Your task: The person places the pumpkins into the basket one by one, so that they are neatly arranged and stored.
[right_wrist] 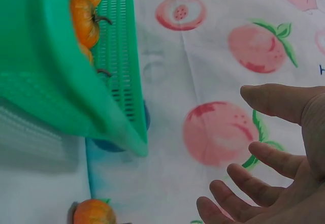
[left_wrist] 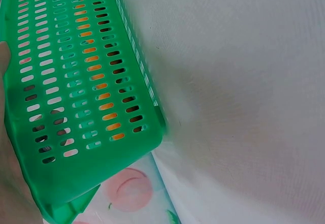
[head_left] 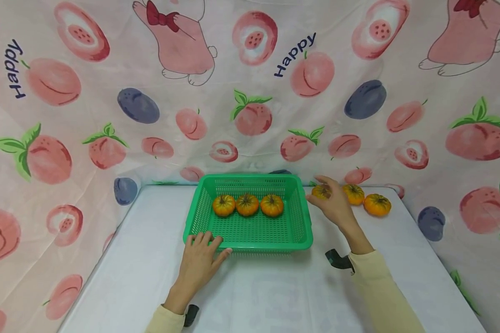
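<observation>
A green plastic basket [head_left: 250, 234] holds three small orange pumpkins in a row: a left one [head_left: 223, 206], a middle one [head_left: 247, 205] and a right one [head_left: 272, 206]. My left hand [head_left: 199, 263] rests on the basket's front rim near its left corner, fingers draped over the edge. To the right of the basket, my right hand [head_left: 336, 203] hovers over a small pumpkin [head_left: 320, 191], partly covering it in the head view. Thumb and fingers are spread, with nothing between them in the right wrist view, where a pumpkin [right_wrist: 94, 213] lies below.
Two more small pumpkins, one [head_left: 353, 194] beside the right hand and another [head_left: 377, 205] farther right, lie near the back of the white table [head_left: 275, 296]. Behind it hangs a peach-patterned cloth [head_left: 216, 92]. Dark wrist mounts [head_left: 338, 259] stick out at both sleeves.
</observation>
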The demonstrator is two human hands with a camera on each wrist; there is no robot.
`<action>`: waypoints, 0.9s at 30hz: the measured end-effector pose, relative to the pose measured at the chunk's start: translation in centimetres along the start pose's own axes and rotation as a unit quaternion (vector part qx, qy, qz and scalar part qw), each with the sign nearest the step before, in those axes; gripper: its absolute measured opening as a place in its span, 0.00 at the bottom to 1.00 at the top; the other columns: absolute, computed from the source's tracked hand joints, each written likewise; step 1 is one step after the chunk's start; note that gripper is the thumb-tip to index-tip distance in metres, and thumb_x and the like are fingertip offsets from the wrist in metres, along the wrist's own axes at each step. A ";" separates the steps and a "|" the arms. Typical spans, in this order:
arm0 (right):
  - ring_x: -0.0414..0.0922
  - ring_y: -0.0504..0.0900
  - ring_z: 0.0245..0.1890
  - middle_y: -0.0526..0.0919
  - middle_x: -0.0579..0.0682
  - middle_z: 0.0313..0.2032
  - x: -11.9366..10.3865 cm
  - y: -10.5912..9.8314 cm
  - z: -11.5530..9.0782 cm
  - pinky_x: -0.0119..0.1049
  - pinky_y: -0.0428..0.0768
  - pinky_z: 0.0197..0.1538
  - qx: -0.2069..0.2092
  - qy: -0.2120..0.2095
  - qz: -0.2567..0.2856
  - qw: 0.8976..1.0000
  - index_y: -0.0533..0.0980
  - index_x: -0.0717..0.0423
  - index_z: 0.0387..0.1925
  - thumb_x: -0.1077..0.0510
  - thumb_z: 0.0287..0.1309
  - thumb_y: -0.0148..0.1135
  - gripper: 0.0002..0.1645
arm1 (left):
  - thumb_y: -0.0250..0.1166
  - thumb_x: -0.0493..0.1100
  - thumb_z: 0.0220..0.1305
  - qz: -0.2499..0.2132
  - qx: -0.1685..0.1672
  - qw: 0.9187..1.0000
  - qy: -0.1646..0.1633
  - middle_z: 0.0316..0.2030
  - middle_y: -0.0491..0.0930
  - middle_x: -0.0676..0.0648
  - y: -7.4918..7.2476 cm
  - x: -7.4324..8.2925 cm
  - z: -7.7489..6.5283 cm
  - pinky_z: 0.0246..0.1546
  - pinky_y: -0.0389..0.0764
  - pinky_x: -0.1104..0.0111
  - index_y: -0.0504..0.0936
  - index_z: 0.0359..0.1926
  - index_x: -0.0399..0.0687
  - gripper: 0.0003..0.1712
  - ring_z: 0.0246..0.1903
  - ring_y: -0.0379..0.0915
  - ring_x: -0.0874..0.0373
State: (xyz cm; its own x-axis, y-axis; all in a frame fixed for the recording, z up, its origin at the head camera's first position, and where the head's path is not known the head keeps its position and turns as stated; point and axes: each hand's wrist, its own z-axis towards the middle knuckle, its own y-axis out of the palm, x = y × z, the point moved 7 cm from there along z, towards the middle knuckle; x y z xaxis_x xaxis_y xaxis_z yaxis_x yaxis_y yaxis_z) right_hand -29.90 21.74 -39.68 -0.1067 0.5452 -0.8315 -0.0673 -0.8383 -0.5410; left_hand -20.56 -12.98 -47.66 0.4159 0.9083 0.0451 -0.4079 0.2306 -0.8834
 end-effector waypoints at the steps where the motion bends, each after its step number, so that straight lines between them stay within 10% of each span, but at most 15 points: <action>1: 0.63 0.62 0.69 0.64 0.62 0.70 0.2 -0.1 0.0 0.64 0.62 0.68 0.003 0.002 -0.003 1.000 0.63 0.56 0.70 0.51 0.60 0.67 0.40 | 0.56 0.67 0.67 -0.001 -0.002 1.000 -0.001 0.35 0.73 0.50 0.0 0.0 0.0 0.45 0.66 0.55 0.80 0.43 0.54 0.23 0.39 0.69 0.52; 27: 0.64 0.63 0.69 0.63 0.63 0.70 7.0 -0.2 1.8 0.62 0.66 0.66 0.033 0.059 -0.018 0.998 0.62 0.58 0.70 0.49 0.60 0.67 0.42 | 0.60 0.64 0.65 -0.003 -0.018 1.000 -0.009 0.37 0.74 0.50 0.0 0.0 0.2 0.46 0.67 0.55 0.80 0.45 0.55 0.21 0.40 0.71 0.51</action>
State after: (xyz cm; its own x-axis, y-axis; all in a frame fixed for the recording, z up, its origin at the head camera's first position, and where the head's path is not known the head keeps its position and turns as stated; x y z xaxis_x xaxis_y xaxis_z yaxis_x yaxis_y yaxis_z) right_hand -32.37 25.69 -45.13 0.0138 0.5682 -0.8228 -0.1350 -0.8143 -0.5646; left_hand -20.70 -12.96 -47.54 0.4034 0.9131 0.0588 -0.3753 0.2237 -0.8995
